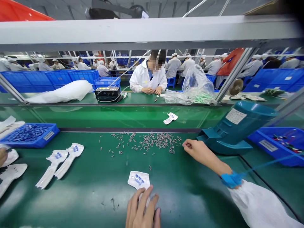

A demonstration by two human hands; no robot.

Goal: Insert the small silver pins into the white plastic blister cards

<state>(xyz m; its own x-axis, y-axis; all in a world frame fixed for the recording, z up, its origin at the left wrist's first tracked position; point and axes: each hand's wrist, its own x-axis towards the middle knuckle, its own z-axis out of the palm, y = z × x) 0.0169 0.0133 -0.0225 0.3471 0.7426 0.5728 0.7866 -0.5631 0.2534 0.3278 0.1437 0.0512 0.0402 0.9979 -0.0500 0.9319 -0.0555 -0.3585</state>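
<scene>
A white plastic shell part (139,180) with blue pieces set in its wide end lies on the green bench at front centre. My left hand (142,209) rests its outstretched fingers over the lower end of this part, hiding that end. At the right edge of a scatter of small metal screws (155,141) is my right hand (193,147), its fingertips pinched together. Whatever may be between them is too small to make out. A blue strap (230,180) circles my right wrist. One loose screw (150,167) sits just above the white part.
Two similar white shells (57,164) lie to the left, near a blue bin (45,136) of small blue parts. A teal moulded housing (237,126) and another blue bin (268,145) stand right. A co-worker (148,77) sits opposite. Another person's hand (3,155) shows far left.
</scene>
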